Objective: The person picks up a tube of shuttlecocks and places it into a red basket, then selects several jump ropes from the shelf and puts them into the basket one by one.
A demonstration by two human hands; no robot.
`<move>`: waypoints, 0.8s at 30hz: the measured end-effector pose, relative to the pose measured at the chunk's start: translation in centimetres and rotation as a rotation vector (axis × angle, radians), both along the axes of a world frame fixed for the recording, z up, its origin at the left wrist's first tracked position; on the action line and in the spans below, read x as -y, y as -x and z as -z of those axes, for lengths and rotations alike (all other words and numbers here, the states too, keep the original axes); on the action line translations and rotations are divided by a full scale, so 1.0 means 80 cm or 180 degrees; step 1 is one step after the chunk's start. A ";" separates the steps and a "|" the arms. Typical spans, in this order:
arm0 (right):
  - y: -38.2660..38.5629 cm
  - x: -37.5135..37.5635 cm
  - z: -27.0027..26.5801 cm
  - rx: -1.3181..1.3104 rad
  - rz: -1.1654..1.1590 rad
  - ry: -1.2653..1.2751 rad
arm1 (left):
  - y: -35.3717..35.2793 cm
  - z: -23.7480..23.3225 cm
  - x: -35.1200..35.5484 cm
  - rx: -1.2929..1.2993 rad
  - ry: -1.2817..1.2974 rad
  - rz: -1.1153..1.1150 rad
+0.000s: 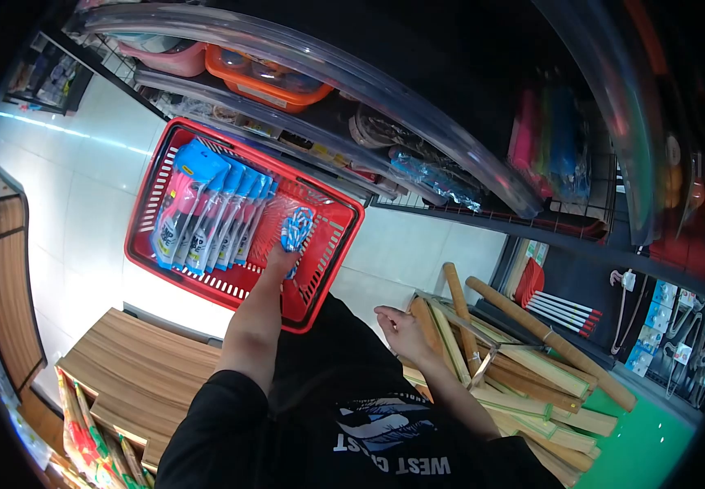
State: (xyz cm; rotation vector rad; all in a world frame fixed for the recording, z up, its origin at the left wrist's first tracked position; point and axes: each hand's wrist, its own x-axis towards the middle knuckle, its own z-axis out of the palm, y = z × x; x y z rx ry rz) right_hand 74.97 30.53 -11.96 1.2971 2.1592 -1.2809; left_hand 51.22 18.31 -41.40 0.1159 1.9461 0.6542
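My left hand reaches over the near side of a red plastic shopping basket. Its fingers are closed around a small blue-and-white patterned thing, whose kind I cannot make out. To the left of this hand, several clear packets with blue tops and pink contents stand in a row inside the basket. My right hand hangs beside my body, to the right of the basket. Its fingers are loosely bent and apart, with nothing visible in them. The wooden pieces are the nearest things to it.
Shelves at the top hold an orange plastic container and wrapped goods. Long wooden rolling pins and boards lie in a rack at right. A wooden unit stands at lower left. Red-tipped tools lie at far right.
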 end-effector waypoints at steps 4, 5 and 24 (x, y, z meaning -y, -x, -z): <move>-0.004 0.000 0.003 -0.0162 -0.0024 -0.0136 | 0.003 -0.014 0.007 0.0902 -0.0935 -0.0692; -0.003 -0.001 0.003 -0.0186 0.0002 -0.0112 | 0.006 -0.024 0.008 0.0879 -0.0909 -0.0667; 0.126 -0.028 -0.127 -0.2141 0.0275 0.0539 | 0.005 -0.479 -0.052 0.1779 -0.2686 -0.0838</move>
